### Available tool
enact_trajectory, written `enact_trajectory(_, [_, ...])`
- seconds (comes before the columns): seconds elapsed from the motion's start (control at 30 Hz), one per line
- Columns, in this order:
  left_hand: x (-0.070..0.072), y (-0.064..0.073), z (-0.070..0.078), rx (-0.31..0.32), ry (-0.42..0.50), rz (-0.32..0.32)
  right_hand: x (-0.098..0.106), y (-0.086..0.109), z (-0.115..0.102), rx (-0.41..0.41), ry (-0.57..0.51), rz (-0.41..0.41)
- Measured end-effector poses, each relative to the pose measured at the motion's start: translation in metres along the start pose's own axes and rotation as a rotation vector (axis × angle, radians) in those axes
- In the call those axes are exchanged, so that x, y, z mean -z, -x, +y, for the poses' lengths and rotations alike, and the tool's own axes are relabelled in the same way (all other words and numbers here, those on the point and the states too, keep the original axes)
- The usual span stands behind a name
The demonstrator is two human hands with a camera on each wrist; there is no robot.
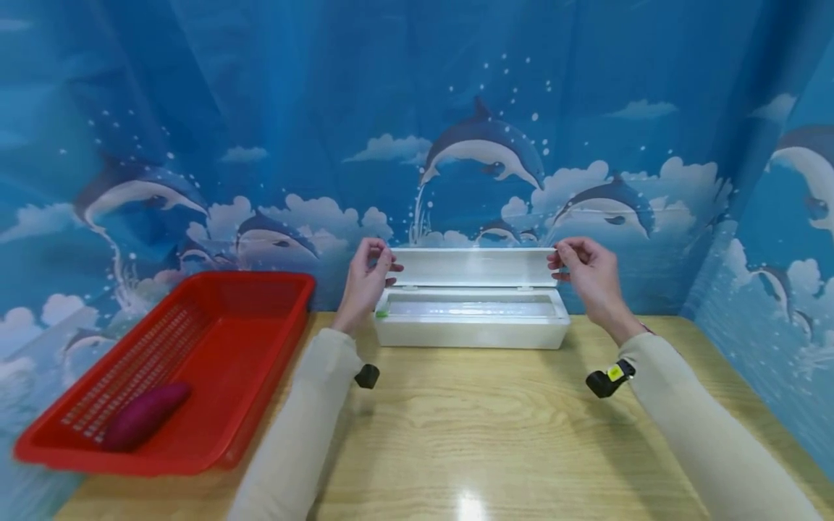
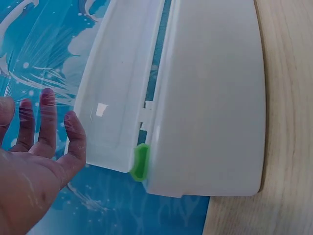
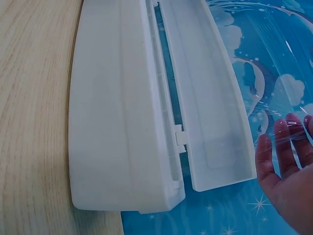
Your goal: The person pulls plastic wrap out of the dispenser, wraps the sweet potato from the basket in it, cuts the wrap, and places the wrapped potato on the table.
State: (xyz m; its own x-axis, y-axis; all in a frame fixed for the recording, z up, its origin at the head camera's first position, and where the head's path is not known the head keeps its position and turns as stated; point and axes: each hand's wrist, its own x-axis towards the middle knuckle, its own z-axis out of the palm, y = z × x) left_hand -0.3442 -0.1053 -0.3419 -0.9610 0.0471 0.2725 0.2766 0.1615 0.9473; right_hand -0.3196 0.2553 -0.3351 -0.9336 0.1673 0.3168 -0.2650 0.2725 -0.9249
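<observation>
A long white cling film dispenser [image 1: 472,335] sits at the back of the table, its lid [image 1: 472,268] tipped back on hinges. A shiny clear film roll [image 1: 476,309] lies inside, and a green piece [image 2: 141,162] shows at the left end. Glossy clear cling film [image 3: 274,34] stretches behind the lid in the wrist views. My left hand [image 1: 366,282] pinches the film near the lid's left top corner, thumb against forefinger, other fingers spread. My right hand [image 1: 591,281] does the same at the right corner. Both pinches are partly cut off in the wrist views.
On the left stands a red plastic basket [image 1: 224,354] with slotted sides, holding a purple sweet potato [image 1: 146,416]. A blue dolphin-print curtain [image 1: 365,87] hangs right behind the wooden table [image 1: 482,420] and along its right side.
</observation>
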Motion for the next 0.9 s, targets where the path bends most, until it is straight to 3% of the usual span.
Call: enact_trajectory(0.9, [0.012, -0.007, 0.02, -0.054, -0.001, 0.014, -0.003, -0.008, -0.029, 0.07, 0.005, 0.042])
